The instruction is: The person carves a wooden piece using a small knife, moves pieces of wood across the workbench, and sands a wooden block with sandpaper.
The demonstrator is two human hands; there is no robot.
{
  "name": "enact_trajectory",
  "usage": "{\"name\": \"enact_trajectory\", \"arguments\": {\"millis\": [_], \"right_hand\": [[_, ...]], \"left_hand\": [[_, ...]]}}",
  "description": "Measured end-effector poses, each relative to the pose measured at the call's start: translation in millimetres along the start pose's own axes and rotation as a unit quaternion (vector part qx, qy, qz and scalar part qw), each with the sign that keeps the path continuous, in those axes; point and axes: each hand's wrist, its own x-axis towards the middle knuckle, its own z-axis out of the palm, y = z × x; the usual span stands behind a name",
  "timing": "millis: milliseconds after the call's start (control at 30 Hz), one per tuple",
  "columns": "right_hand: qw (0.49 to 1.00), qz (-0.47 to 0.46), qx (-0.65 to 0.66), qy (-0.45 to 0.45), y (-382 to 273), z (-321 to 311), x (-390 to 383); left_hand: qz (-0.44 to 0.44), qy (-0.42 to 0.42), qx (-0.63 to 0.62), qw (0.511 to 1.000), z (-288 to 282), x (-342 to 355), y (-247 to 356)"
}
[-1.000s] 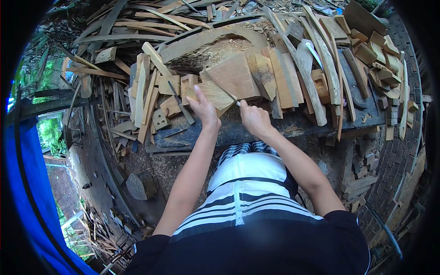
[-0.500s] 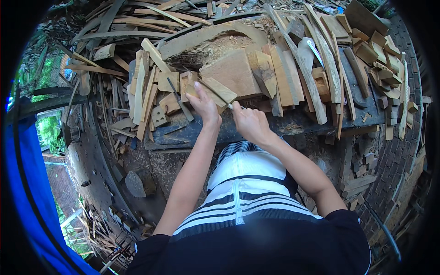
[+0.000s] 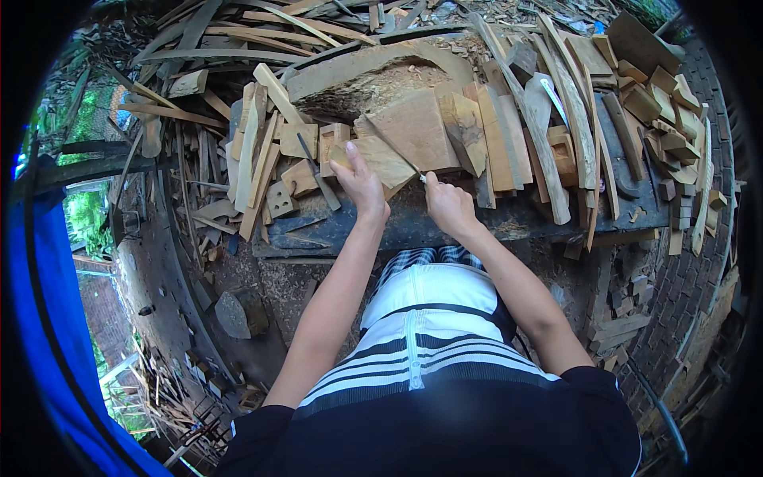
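Head view, seen from above: the person's left hand point(image 3: 364, 187), partly curled with the thumb extended, holds the left end of a pale wooden block point(image 3: 385, 164), its remaining fingers largely hidden. The right hand point(image 3: 450, 208) is closed around the handle of a slender file-like tool point(image 3: 396, 149), whose dark shaft slants along the block's far edge; contact cannot be told. The block is above the near side of a dark workbench point(image 3: 381, 232), before a larger wooden slab point(image 3: 420, 127). A narrow metal tool point(image 3: 319, 176) lies left of the left hand, near a drilled block point(image 3: 279, 200).
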Motion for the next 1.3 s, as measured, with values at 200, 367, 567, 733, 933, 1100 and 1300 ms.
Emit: {"name": "enact_trajectory", "arguments": {"millis": [200,367,567,733,933,1100,1300], "right_hand": [[0.997,-0.063,0.039,-0.028,-37,-28,-16],[1.0,-0.019,0.003,-0.003,-9,-4,-2],[0.999,-0.043,-0.025,-0.009,-18,-9,-6],[0.998,-0.002,-0.043,-0.056,14,11,5],[0.898,0.125,0.419,-0.051,21,1,17],[0.657,0.267,0.687,-0.158,-6,-25,7],[0.541,0.285,0.784,-0.107,-30,-3,1]], "left_hand": [[0.024,0.01,-0.022,0.999,-10,9,-14],[0.02,0.0,0.008,1.0,-3,4,-7],[0.002,0.025,-0.026,0.999,-7,4,-7],[0.004,-0.017,-0.021,1.0,-9,10,-6],[-0.22,-0.199,-0.145,0.944,-51,44,-7],[-0.398,-0.278,-0.347,0.802,-59,45,1],[-0.21,-0.129,-0.29,0.925,-27,-11,-19]]}}
